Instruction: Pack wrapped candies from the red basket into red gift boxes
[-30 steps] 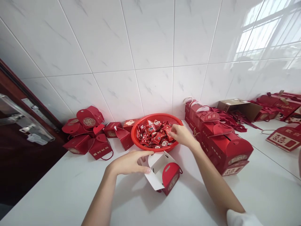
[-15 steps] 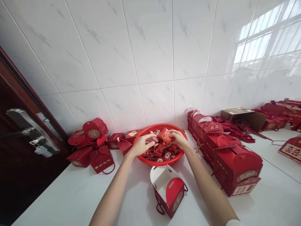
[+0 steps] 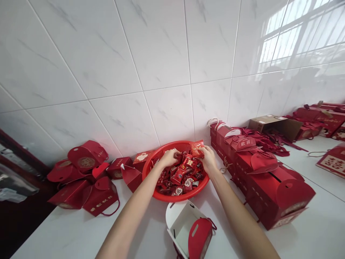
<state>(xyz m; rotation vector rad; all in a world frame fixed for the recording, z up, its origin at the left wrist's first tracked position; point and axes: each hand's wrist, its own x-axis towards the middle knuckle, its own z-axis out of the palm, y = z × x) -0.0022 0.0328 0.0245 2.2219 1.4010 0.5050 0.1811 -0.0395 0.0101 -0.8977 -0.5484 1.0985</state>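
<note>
The white worktop (image 3: 72, 235) carries all the items and meets a tiled wall (image 3: 167, 115) on the far side. A row of red gift boxes (image 3: 250, 180) runs along the right; a smaller cluster of boxes (image 3: 90, 190) sits at left. Between them is the red basket (image 3: 176, 197), filled with small wrapped packets (image 3: 179, 176). The open box (image 3: 199, 239) stands just on the near side of the basket, its flaps spread and white interior facing up.

My judgement on handling: pinch each packet by its crimped edge so that the wrapper is not crushed, and lift it clear of the pile before moving it sideways. Part the pile with light fingertip pressure; digging hard could push packets over the rim. Carry low, since the open box is close.

My right hand (image 3: 208, 157) reaches in from the near right, forearm slanting left. Its grip is narrow, thumb and fingers closed on a raised packet (image 3: 196, 146) above the basket's far right part. My left hand (image 3: 169, 158) comes from the near left, knuckles up, fingers angled down into the pile. Its fingertips are hidden, so I cannot tell how wide that grip is or whether it holds anything.
</note>
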